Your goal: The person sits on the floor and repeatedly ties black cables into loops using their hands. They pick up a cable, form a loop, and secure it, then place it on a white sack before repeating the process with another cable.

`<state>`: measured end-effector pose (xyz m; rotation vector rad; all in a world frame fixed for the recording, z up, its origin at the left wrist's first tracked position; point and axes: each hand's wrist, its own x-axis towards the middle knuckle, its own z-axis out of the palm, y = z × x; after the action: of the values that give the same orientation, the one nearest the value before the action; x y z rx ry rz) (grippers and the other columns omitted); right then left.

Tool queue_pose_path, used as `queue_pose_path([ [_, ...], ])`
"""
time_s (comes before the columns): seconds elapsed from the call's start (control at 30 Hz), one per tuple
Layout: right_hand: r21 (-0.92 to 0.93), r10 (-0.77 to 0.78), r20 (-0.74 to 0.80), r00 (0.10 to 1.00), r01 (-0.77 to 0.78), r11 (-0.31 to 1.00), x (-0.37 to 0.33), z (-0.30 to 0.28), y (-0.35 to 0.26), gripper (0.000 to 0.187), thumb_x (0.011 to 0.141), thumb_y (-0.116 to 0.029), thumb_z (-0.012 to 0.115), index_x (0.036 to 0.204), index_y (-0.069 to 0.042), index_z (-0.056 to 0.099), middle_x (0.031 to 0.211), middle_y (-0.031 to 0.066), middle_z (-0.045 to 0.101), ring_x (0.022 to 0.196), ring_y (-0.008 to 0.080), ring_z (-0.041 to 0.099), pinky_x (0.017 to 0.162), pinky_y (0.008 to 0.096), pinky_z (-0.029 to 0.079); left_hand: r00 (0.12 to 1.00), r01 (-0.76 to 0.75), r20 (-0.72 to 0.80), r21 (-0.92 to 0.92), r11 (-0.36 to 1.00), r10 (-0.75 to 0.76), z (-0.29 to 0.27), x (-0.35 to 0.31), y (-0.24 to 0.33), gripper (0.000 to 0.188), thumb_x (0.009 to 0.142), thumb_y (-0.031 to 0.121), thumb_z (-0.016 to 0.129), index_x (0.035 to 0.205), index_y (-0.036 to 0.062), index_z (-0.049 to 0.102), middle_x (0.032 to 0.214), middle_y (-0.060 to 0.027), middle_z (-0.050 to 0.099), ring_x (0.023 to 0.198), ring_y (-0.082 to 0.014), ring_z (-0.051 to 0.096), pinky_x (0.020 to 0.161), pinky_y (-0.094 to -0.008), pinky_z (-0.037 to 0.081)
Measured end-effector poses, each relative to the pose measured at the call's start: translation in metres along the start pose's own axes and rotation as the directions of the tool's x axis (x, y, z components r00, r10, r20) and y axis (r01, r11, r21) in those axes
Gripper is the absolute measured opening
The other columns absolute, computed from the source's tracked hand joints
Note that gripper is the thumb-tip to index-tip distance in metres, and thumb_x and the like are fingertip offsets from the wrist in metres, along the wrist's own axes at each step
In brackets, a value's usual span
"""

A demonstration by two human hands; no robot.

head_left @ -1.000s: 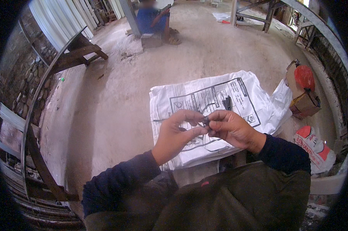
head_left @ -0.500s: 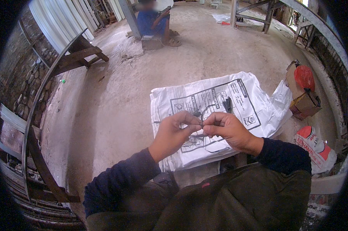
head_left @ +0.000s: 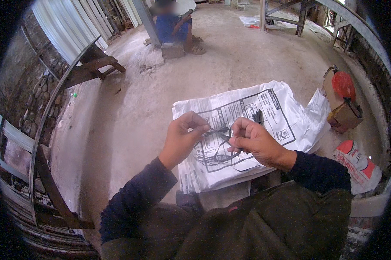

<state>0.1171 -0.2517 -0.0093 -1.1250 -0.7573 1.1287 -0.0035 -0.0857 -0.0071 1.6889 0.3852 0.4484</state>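
Note:
A thin black strip (head_left: 218,134) stretches between my two hands above a white printed sack (head_left: 271,102). My left hand (head_left: 180,138) pinches one end between thumb and forefinger. Close by on the right, my right hand (head_left: 258,143) pinches the strip farther along, its fingers curled. Below them, loose thin black strands (head_left: 221,158) lie tangled on the sack. A small bunch of black pieces (head_left: 258,116) rests on the sack just beyond my right hand. Whether the strip is cord or plastic, I cannot make out.
Right of the sack stand cardboard boxes (head_left: 329,89) with a red bag (head_left: 343,86), and a red-and-white bag (head_left: 358,167) nearer me. Wooden trestles (head_left: 93,65) flank the concrete floor (head_left: 139,99). A person in blue (head_left: 174,30) sits at the far side.
My hands, earlier close together at the strip, have moved apart. The left went left and up, and more of the strip shows between them.

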Motion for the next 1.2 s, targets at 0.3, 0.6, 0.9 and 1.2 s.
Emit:
queue_pose_path([
  [0.3, -0.427, 0.056, 0.155, 0.986, 0.015, 0.904, -0.012, -0.005, -0.001, 0.020, 0.079, -0.012, 0.059, 0.095, -0.001, 0.053, 0.079, 0.0017, 0.055, 0.072, 0.0062, 0.051, 0.065, 0.0210, 0.042, 0.990, -0.103, 0.092, -0.010, 0.995, 0.103, 0.000, -0.015, 0.013, 0.014, 0.075, 0.000, 0.058, 0.086, 0.0013, 0.051, 0.088, -0.0059, 0.056, 0.077, -0.0112, 0.053, 0.072, -0.0243, 0.045],
  [0.6, -0.068, 0.069, -0.080, 0.994, -0.074, 0.995, -0.008, -0.005, -0.005, 0.014, 0.080, -0.017, 0.059, 0.085, -0.008, 0.050, 0.070, -0.0017, 0.053, 0.057, 0.0034, 0.042, 0.047, 0.0160, 0.031, 0.924, -0.159, 0.370, 0.141, 0.977, 0.097, 0.025, -0.023, -0.007, 0.040, 0.073, 0.011, 0.065, 0.104, 0.0027, 0.042, 0.088, -0.0061, 0.052, 0.083, -0.0142, 0.052, 0.076, -0.0261, 0.041],
  [0.9, 0.050, -0.160, -0.182, 0.970, 0.172, 0.984, -0.014, -0.006, -0.023, 0.030, 0.082, -0.011, 0.055, 0.108, 0.002, 0.048, 0.100, 0.0097, 0.055, 0.087, 0.0133, 0.053, 0.080, 0.0239, 0.040, 0.896, 0.439, 0.212, -0.281, 0.854, -0.391, -0.001, -0.005, -0.034, 0.016, 0.079, 0.012, 0.057, 0.092, 0.0052, 0.052, 0.083, -0.0017, 0.054, 0.073, -0.0088, 0.051, 0.071, -0.0239, 0.043],
  [1.2, 0.005, 0.031, 0.162, 0.986, -0.032, 0.999, -0.018, -0.012, -0.025, 0.029, 0.085, -0.017, 0.052, 0.107, 0.002, 0.053, 0.095, 0.0048, 0.059, 0.086, 0.0104, 0.053, 0.080, 0.0245, 0.040, 0.914, 0.393, 0.173, -0.150, 0.907, -0.367, -0.007, -0.001, -0.038, 0.010, 0.078, 0.014, 0.058, 0.078, 0.0050, 0.054, 0.078, -0.0004, 0.057, 0.072, -0.0089, 0.053, 0.070, -0.0239, 0.043],
])
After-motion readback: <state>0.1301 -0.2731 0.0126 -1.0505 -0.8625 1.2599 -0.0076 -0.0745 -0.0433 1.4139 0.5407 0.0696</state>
